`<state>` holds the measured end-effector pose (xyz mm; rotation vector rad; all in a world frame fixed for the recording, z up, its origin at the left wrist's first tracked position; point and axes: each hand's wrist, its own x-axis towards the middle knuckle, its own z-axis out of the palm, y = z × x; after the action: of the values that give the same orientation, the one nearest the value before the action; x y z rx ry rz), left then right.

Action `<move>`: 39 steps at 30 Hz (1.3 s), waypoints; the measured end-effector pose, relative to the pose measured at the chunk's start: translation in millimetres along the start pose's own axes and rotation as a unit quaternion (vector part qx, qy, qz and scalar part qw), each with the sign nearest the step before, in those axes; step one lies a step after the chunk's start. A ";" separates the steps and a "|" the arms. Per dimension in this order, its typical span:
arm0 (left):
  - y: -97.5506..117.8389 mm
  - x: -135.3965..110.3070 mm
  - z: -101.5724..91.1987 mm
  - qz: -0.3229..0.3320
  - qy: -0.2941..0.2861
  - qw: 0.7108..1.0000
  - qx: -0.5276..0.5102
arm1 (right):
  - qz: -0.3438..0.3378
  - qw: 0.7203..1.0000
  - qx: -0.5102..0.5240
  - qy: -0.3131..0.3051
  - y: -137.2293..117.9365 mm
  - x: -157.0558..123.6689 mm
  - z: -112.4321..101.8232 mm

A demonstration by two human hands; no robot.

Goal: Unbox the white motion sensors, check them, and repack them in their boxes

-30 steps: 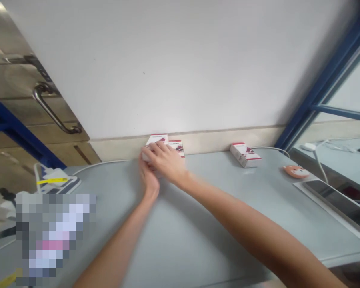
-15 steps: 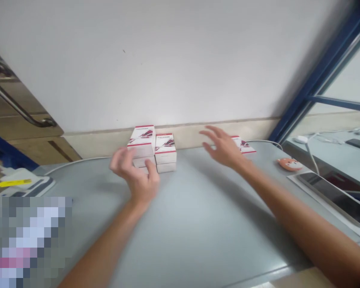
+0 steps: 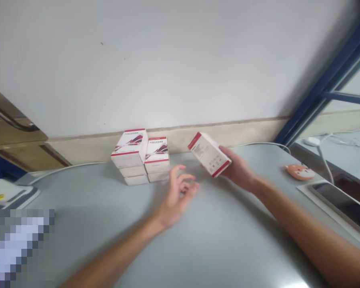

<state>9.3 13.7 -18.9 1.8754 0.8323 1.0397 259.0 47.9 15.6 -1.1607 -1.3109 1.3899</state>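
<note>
My right hand (image 3: 238, 170) grips a small white box with red edges (image 3: 209, 154), tilted and lifted above the grey table (image 3: 198, 240). My left hand (image 3: 178, 196) hovers open just left of that box, fingers loosely curled and holding nothing. Two short stacks of the same white and red boxes (image 3: 139, 157) stand side by side against the wall at the back of the table, left of both hands.
An orange animal-shaped object (image 3: 300, 172) lies at the right, with a tablet (image 3: 342, 204) in front of it and a white cable (image 3: 267, 144) along the wall. A blue metal frame (image 3: 321, 84) rises at the right. A white device (image 3: 9, 194) sits at the left.
My right hand reached to the lone box at the right, took hold of it and lifted it toward the middle. My left hand left the stacks and moved right.
</note>
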 end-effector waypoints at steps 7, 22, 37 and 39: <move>-4.9 -1.2 -1.3 -0.013 0.066 0.985 -0.162 | -0.130 0.983 -0.097 -0.089 4.5 -27.3 41.0; 6.9 -14.6 2.1 0.249 0.105 0.937 0.220 | -0.211 0.954 -0.151 0.147 -28.0 -49.0 36.8; 30.5 -22.8 1.7 0.329 0.078 0.913 0.230 | -0.196 0.973 -0.100 0.070 -29.8 -49.8 43.7; 23.6 -22.9 -0.8 0.287 0.087 0.929 0.215 | -0.337 0.921 -0.170 0.094 -35.4 -54.9 41.7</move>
<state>2.1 -15.6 -5.8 2.5180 0.6538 1.4864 227.9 -11.4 54.5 -0.8935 -1.6409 0.5526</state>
